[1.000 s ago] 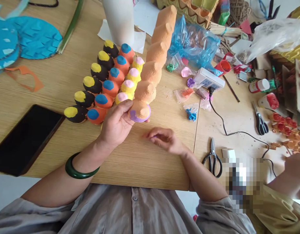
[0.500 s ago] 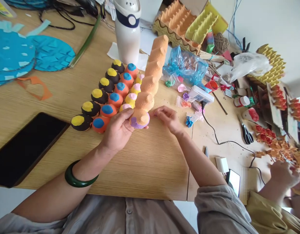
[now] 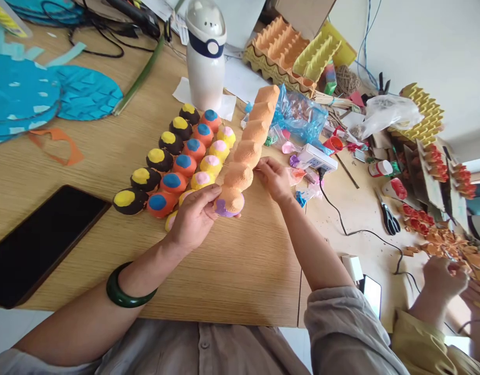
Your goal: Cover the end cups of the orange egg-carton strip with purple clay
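My left hand (image 3: 195, 216) grips the near end of an orange egg-carton strip (image 3: 249, 152), thumb on top and fingers beneath. The strip is a row of bumps, tilted up and away; purple clay (image 3: 229, 205) covers part of the nearest bump's side. Close against the strip's right side is my right hand (image 3: 276, 178), its fingers pinched together; what they hold, if anything, is hidden. Left of the held strip lie painted-looking rows of bumps: a black row with yellow tops (image 3: 160, 158), an orange row with blue tops (image 3: 184, 164), and a yellow row with pink tops (image 3: 211, 165).
A black phone (image 3: 45, 242) lies at left, a white cup (image 3: 205, 67) behind the rows. Egg cartons (image 3: 279, 47), a blue plastic bag (image 3: 302, 117), a power strip (image 3: 317, 158) with its cord and scissors (image 3: 388, 214) occupy the right. A co-worker's hand (image 3: 445, 281) is at far right.
The held strip has shifted slightly right and down, baring more of the yellow row. My right hand has risen a little beside it, still pinched. The camera view has shifted slightly.
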A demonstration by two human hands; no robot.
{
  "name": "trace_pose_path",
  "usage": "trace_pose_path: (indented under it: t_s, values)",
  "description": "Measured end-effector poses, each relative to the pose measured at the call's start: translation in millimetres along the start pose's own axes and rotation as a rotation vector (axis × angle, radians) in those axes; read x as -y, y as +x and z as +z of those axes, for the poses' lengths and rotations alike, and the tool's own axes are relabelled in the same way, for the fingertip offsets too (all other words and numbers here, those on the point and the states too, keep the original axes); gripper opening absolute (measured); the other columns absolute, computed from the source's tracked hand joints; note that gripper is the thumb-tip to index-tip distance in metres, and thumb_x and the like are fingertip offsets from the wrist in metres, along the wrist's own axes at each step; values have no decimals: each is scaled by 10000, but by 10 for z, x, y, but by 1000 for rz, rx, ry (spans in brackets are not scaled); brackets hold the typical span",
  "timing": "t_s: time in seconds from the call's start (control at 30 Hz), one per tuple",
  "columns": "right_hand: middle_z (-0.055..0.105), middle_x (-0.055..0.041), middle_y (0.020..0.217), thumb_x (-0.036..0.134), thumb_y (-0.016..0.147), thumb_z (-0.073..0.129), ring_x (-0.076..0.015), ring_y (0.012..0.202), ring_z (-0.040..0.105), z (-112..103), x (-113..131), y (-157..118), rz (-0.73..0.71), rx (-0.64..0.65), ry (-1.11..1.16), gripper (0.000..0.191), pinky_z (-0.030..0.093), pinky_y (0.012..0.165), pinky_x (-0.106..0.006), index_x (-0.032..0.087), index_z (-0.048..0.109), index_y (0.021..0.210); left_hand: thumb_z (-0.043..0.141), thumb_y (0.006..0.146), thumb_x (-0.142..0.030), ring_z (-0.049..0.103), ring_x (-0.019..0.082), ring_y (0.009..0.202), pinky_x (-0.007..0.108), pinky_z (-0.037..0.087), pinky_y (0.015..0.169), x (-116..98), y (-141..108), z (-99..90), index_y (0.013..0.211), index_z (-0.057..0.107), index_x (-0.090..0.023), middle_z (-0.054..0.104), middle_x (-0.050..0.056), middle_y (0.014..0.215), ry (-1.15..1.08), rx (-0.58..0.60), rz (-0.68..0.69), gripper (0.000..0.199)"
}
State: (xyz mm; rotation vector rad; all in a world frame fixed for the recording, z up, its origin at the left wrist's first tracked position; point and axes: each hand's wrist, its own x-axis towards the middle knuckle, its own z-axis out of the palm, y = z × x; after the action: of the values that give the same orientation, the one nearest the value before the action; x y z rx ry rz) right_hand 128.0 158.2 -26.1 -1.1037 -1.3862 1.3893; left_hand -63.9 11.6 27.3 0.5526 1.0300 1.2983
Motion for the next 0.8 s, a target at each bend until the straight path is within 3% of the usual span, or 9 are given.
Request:
trace_pose_path:
  t_s: [0.1,0.23,0.33,0.43,0.53,0.7,0.8]
  values:
    - [715,15,838,679,776,828,-183,896,715,38,-16,-33,-33,-99,-78,460,626,895,-349,253,657,809,693,902,-516,728,309,976,379,597,714,53,-3,-4,755,603,-217,637,46,823,19,20,-22,345]
    - [706,24,844,605,807,842,-144,753,688,-37,75,-136,-82,-266,59,387,653,791,-334,262,667,849,674,922,-455,716,258,908,376,609,755,167,-27,-10,704,593,-205,577,31,781,72,75,-43,341]
    - [691,46,782,502,804,888,-121,647,644,-84,159,-407,-58,-311,158,320,667,702,-323,267,711,932,726,901,-444,651,196,778,358,613,754,259,-58,-22,680,582,-203,545,12,741,101,100,-39,357]
    - [694,55,791,425,803,905,-113,672,670,-70,205,-758,-26,-339,211,319,684,714,-309,273,742,1032,741,908,-475,621,189,770,337,616,757,334,-85,-31,688,582,-216,564,13,745,124,87,-40,375]
    - [727,26,863,390,817,899,-106,714,695,1,244,-1072,62,-319,239,266,685,724,-287,242,764,992,737,912,-518,633,190,794,319,626,754,383,-97,-36,736,638,-223,621,23,792,102,103,-78,357]
    - [649,46,700,511,894,823,-70,467,525,169,301,-1375,170,-220,238,297,513,430,-231,222,760,922,747,912,-491,637,180,783,291,623,731,404,-93,-43,741,653,-212,650,24,793,110,56,-124,341]
    - [661,40,709,507,863,856,-74,503,550,250,287,-1416,190,-155,278,297,522,469,-228,224,784,922,762,896,-506,622,177,755,296,618,686,400,-80,-48,739,653,-198,636,14,771,112,52,-137,363]
